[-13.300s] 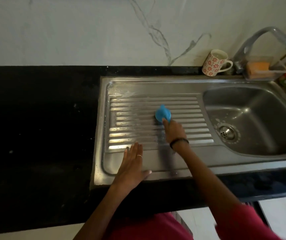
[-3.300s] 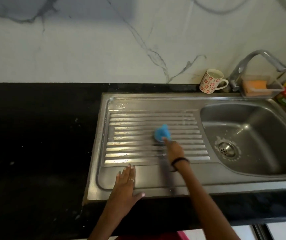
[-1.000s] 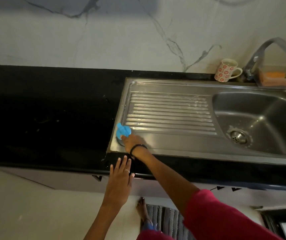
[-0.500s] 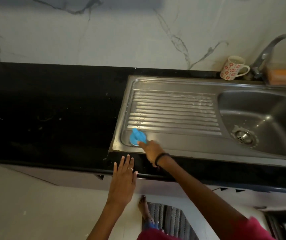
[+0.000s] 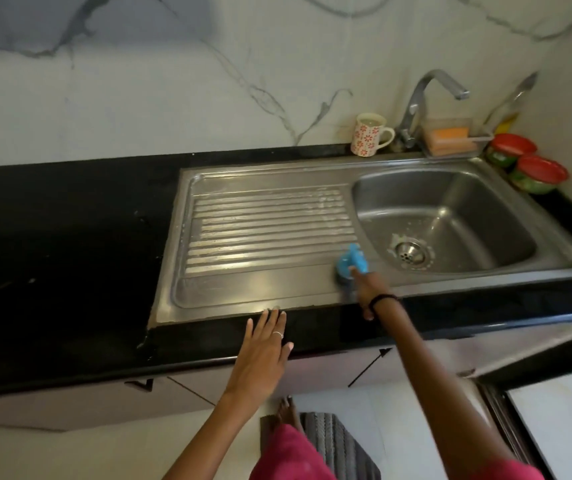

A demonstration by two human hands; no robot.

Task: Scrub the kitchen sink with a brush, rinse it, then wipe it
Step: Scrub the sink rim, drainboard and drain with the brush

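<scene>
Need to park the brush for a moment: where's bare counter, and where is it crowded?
Bare: the black counter left of the sink, and the front strip beside the left hand. Crowded: behind the basin, where mug, tap, sponge tray and two red-lidded jars stand.

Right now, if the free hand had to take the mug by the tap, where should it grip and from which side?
Grip the mug by its handle, coming from the right: it stands upright and the loop faces the tap. That gap looks tight, so grasping the body from the front may be easier.
</scene>
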